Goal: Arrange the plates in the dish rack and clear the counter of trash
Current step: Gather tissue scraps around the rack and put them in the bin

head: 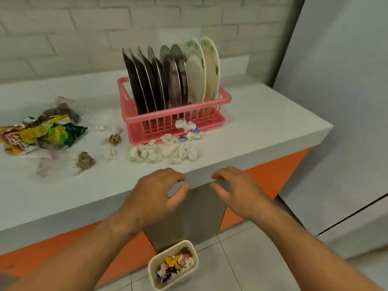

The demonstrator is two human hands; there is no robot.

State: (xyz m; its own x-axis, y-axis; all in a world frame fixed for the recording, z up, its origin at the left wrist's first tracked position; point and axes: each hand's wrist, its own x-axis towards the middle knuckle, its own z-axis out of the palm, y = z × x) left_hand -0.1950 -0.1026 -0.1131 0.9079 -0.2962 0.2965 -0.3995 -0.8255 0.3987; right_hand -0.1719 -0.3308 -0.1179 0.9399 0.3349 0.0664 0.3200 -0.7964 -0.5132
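A pink dish rack point(224, 99) stands on the white counter point(273, 122), filled with several upright plates point(168, 80), steel ones on the left and two patterned white ones on the right. Crumpled white tissues point(163, 153) lie in front of the rack. Colourful snack wrappers point(44, 133) and small brown wads point(85, 161) lie to the left. My left hand point(157, 192) and my right hand point(237, 190) hover at the counter's front edge, fingers curled and apart, holding nothing. A beige trash bin point(154, 276) with scraps inside stands on the floor below them.
A white brick wall runs behind the counter. A tall pale appliance point(340, 101) stands to the right. The counter front has orange and grey panels point(273, 175). Grey floor tiles lie below.
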